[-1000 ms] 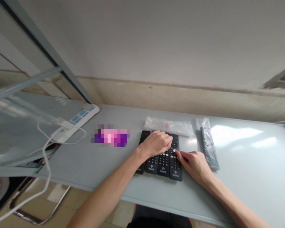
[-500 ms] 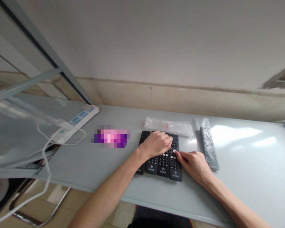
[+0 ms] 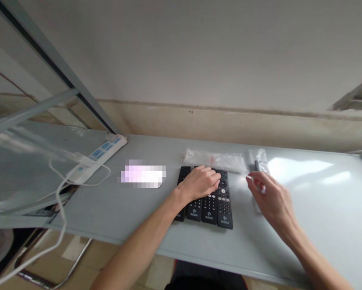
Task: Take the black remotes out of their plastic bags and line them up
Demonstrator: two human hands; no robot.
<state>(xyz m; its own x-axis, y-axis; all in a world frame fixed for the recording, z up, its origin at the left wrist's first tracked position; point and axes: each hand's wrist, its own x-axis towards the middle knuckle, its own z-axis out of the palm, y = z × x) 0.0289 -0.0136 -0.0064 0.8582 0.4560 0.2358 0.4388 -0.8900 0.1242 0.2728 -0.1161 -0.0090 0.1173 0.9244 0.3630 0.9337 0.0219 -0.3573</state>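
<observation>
We can read no word or number for certain. Towards five o'clock from the centre of our view, three of the black remotes point(image 3: 210, 209) bear a pale logo point(image 3: 209, 214) over a short line of characters, too small for us. At nine o'clock we see blue labels point(image 3: 99, 154) on the white power strip point(image 3: 92, 166); at four, an unclear reddish print point(image 3: 212, 160) on the clear plastic bag point(image 3: 229, 161).

The left hand point(image 3: 200, 183) lies across four black remote controls point(image 3: 209, 211) set side by side on the grey worktop point(image 3: 247, 241). To their right, the right hand point(image 3: 273, 199) has its fingers curled at a small reddish thing point(image 3: 261, 187), too blurred to name. Behind lie a clear plastic bag point(image 3: 226, 162) and a partly hidden dark item point(image 3: 257, 165). A power strip point(image 3: 99, 156) sits farther left.
</observation>
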